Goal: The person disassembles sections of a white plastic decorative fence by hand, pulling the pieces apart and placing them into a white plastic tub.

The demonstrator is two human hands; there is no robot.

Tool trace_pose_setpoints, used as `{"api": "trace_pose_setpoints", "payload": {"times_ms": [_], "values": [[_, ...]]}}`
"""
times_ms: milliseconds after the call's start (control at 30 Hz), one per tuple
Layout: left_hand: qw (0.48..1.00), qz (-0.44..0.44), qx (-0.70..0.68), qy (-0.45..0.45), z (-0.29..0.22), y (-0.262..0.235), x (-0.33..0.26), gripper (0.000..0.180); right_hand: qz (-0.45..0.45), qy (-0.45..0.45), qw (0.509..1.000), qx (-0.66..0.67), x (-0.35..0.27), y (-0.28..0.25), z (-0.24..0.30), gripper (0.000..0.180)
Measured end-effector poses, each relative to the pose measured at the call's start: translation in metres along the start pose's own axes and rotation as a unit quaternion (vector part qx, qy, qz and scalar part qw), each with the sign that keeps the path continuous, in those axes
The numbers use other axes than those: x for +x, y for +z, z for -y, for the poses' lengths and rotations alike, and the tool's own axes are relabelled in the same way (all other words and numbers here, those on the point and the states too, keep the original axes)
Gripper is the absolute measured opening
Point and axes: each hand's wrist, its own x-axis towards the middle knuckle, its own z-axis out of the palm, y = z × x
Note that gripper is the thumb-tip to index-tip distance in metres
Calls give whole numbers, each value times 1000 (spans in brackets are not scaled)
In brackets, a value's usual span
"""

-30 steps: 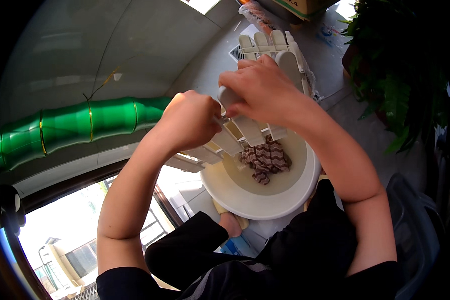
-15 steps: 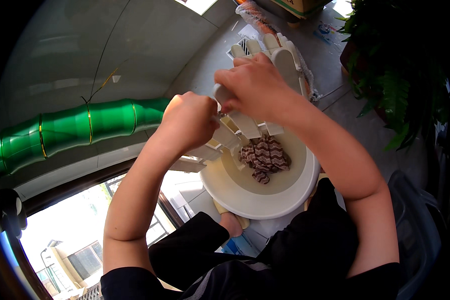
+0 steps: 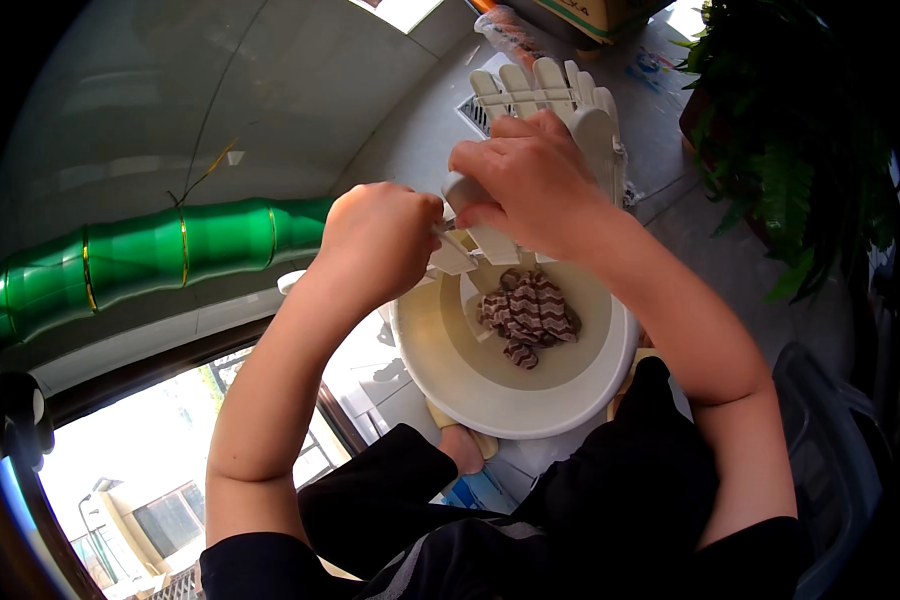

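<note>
The left hand (image 3: pixel 380 240) and right hand (image 3: pixel 525 175) are both closing tightly around a white plastic slatted piece (image 3: pixel 490 240) above the white basin (image 3: pixel 470 380). It is looking light and stiff, best gripped by its slat ends, while the soft patterned cloth (image 3: pixel 528 312) is lying limp inside the basin.

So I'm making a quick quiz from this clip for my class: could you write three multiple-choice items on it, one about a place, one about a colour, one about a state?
1. Where does the zigzag-patterned cloth lie?
A. inside the white basin
B. on the green pipe
C. over the plant

2. What colour is the pipe at the left?
A. red
B. green
C. white

3. How are both hands?
A. open and flat
B. closed around white pieces above the basin
C. resting in the lap

Answers: 1 A, the cloth sits in the basin's hollow. 2 B, it is shiny green with thin gold bands. 3 B, the left hand and right hand are curled around white pieces of the slatted white object.
</note>
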Motion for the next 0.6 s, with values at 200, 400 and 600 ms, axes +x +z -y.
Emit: {"api": "trace_pose_setpoints", "payload": {"times_ms": [200,400,600], "values": [[975,-178,63,118,-5,10,-33,10,-75,-39,992,-94,-30,-25,23,11],[931,-335,67,126,-11,25,-56,16,-134,-119,979,-91,-49,-22,36,9],[833,-489,-28,257,2,41,-97,27,-204,-142,966,-75,-40,6,31,9]]}}
